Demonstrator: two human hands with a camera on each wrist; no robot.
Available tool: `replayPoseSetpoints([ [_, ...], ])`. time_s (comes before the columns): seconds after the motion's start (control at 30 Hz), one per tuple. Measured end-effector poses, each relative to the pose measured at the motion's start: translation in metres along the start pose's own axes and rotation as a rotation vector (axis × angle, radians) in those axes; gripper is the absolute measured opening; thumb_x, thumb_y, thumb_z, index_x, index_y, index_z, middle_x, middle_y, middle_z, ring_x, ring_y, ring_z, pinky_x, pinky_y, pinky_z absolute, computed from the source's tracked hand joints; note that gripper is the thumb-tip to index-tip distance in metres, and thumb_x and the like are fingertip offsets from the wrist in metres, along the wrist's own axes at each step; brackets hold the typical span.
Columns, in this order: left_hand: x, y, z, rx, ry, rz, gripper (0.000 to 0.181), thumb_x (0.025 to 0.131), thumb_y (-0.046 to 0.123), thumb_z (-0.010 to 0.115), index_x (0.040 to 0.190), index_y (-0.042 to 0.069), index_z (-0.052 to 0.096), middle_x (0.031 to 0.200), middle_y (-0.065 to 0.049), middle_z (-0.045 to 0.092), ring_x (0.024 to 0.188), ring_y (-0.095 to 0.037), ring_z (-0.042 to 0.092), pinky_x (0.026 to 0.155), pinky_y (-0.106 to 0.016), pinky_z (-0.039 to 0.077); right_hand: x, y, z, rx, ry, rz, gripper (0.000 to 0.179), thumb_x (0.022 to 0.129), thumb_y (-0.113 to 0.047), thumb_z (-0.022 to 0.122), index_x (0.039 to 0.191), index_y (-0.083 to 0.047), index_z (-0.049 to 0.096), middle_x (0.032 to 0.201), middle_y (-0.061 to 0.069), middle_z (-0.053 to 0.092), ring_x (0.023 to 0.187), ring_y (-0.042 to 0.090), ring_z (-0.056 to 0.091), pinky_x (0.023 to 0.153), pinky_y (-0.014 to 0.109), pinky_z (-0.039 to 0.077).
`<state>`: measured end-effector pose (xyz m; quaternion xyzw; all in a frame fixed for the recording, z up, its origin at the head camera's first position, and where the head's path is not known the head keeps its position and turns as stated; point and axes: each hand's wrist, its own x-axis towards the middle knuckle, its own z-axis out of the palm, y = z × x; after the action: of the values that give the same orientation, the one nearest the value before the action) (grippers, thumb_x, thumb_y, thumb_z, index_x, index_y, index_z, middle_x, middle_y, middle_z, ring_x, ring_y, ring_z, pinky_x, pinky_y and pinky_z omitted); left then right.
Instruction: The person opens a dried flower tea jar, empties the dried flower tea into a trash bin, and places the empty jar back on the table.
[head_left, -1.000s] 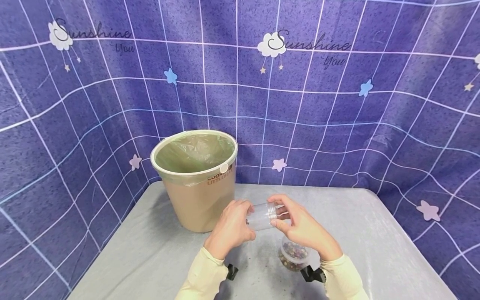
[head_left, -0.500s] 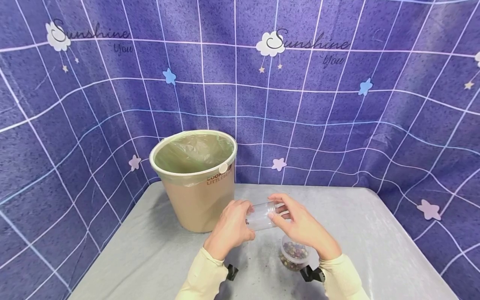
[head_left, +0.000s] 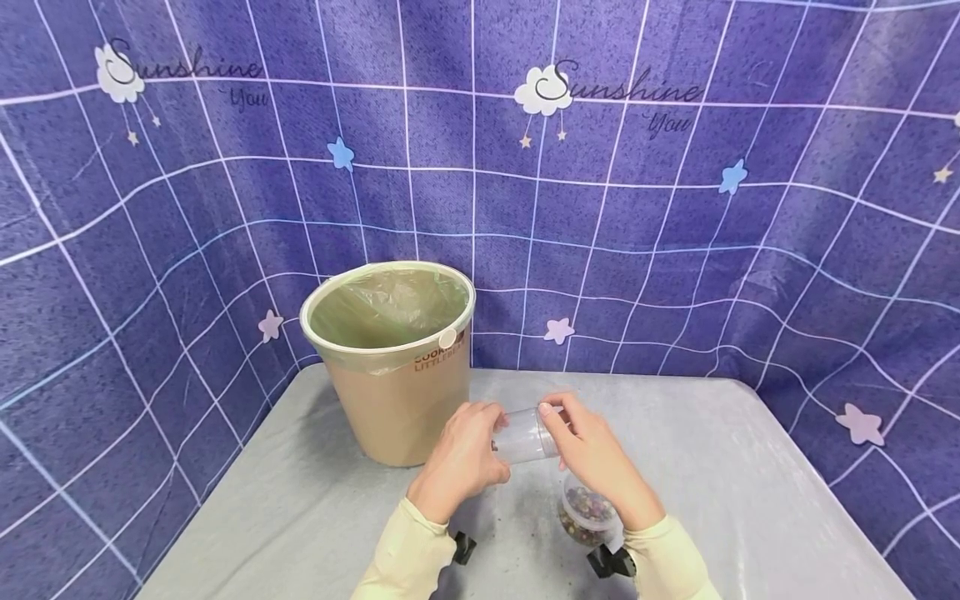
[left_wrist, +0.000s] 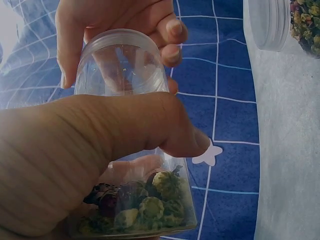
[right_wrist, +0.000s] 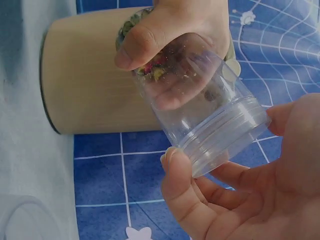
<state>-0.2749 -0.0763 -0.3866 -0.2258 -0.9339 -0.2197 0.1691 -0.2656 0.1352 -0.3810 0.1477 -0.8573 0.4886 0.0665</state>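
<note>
A clear plastic jar [head_left: 517, 437] is tipped on its side above the table, its mouth end toward the right. Inside, dried flower buds [left_wrist: 150, 207] are gathered at the base, as the left wrist view shows. My left hand [head_left: 465, 446] grips the jar round its base half, thumb across the wall. My right hand [head_left: 596, 450] holds the clear ridged lid [right_wrist: 225, 137] at the other end, thumb and fingers spread round its edge. A second clear jar [head_left: 588, 517], filled with dried buds, stands on the table below my right hand, partly covered by the wrist.
A tan bin [head_left: 405, 408] with a white rim and a green liner bag [head_left: 397, 300] stands behind and left of my hands. The grey table [head_left: 697, 467] has small dark crumbs near the second jar. A blue gridded curtain [head_left: 637, 208] surrounds the back and sides.
My right hand has shifted its hold: the thumb has moved up over the lid and the wrist has turned and come slightly left. My left hand and the jar have hardly moved.
</note>
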Motion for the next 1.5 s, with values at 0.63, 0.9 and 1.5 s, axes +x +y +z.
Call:
replayPoseSetpoints([
  [0.63,-0.0002,-0.0001,0.0013,0.007,0.0,0.004,0.05,0.052,0.012,0.088,0.098,0.013,0.068,0.084,0.0,0.064,0.082,-0.017,0.053,0.075,-0.033,0.049,-0.0018,-0.003,-0.0002,0.017,-0.023,0.046,0.038,0.105,-0.051,0.051,0.124,-0.022,0.065,0.086,0.002,0.067,0.057,0.018,0.06,0.048,0.033,0.05],
  [0.9,-0.0008,-0.0008,0.0013,0.005,-0.002,-0.001,0.049,0.053,0.011,0.088,0.098,0.013,0.068,0.084,0.001,0.063,0.081,-0.016,0.052,0.074,-0.032,0.048,-0.0016,-0.003,-0.0005,0.011,-0.023,0.049,0.038,0.105,-0.053,0.05,0.124,-0.023,0.064,0.087,0.0,0.068,0.058,0.019,0.061,0.048,0.034,0.051],
  [1.5,-0.0008,0.0013,-0.0005,0.002,-0.004,-0.002,0.05,0.053,0.011,0.087,0.098,0.012,0.068,0.084,0.0,0.064,0.081,-0.017,0.052,0.074,-0.033,0.048,-0.0013,-0.0003,-0.002,-0.025,-0.028,0.032,0.042,0.105,-0.054,0.05,0.126,-0.021,0.064,0.088,-0.002,0.069,0.058,0.021,0.063,0.05,0.033,0.051],
])
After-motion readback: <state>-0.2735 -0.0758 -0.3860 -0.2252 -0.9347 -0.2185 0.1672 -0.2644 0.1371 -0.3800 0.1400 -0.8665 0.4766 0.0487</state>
